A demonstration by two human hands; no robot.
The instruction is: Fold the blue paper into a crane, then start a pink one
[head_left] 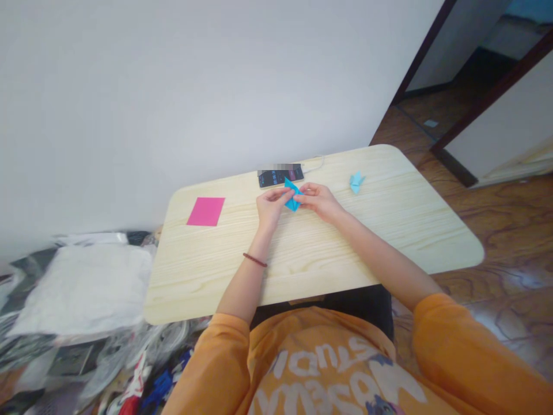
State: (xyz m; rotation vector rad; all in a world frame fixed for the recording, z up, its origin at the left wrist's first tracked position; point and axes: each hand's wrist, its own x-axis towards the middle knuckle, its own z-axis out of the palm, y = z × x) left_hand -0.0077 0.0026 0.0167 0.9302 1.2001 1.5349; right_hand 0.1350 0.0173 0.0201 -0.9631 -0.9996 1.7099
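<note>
A folded piece of blue origami paper (pixel 292 203) is held up between both hands over the middle of the table. My left hand (pixel 271 206) pinches its left side with thumb and fingers. On the other side, my right hand (pixel 318 200) grips the right edge, fingertips pressed on the folds. The paper has a diamond-like outline with pointed top and bottom; fingers cover part of it. Just behind the hands lies a phone (pixel 280 176) with a lit screen. A finished-looking light blue origami figure (pixel 356 182) sits to the right, apart from my right hand.
A pink square sheet of paper (pixel 206 211) lies on the left of the pale wooden table (pixel 328 253). A white cable (pixel 317 163) runs from the phone toward the wall. Bags and mixed items (pixel 90 288) are piled left of the table. A doorway opens at right.
</note>
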